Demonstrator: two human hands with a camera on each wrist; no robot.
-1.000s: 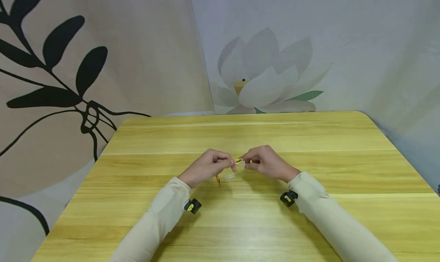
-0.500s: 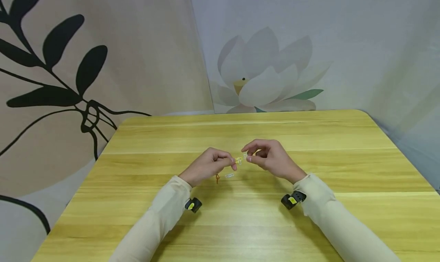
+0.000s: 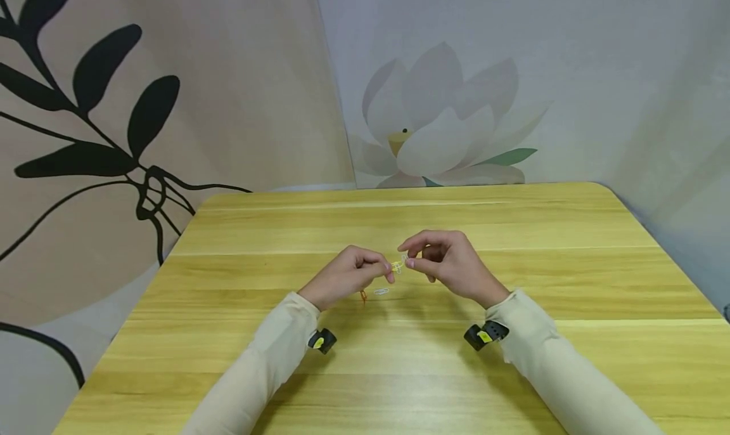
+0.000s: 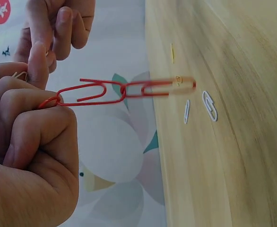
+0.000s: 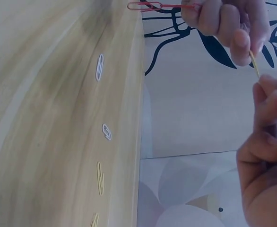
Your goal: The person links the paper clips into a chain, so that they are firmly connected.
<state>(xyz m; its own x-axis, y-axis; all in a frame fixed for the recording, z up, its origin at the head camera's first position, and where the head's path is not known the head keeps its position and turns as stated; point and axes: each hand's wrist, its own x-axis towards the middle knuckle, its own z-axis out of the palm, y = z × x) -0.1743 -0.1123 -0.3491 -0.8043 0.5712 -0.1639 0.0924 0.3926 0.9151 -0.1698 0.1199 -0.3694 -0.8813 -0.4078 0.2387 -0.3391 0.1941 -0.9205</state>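
Observation:
My left hand (image 3: 345, 276) pinches a yellow paper clip (image 3: 396, 267) between thumb and forefinger. From its curled lower fingers hangs a chain of linked red paper clips (image 4: 123, 90), blurred at its free end in the left wrist view. Facing it, my right hand (image 3: 450, 264) has thumb and forefinger together on a small pale clip (image 3: 404, 257), mostly covered by the fingertips. In the right wrist view, thin yellow wire spans from the left fingertips to right at the right fingertips (image 5: 266, 85). Both hands are raised over the table.
Loose on the wooden table (image 3: 365, 378) lie white paper clips (image 5: 99, 67) and yellow paper clips (image 5: 100, 178), below and around the hands. Behind the table's far edge hangs a printed cloth (image 3: 228, 105) with leaves and a flower.
My right hand drew away up and to the right from the yellow clip, then came slightly back left. The left hand stays nearly in place while the red chain swings a little.

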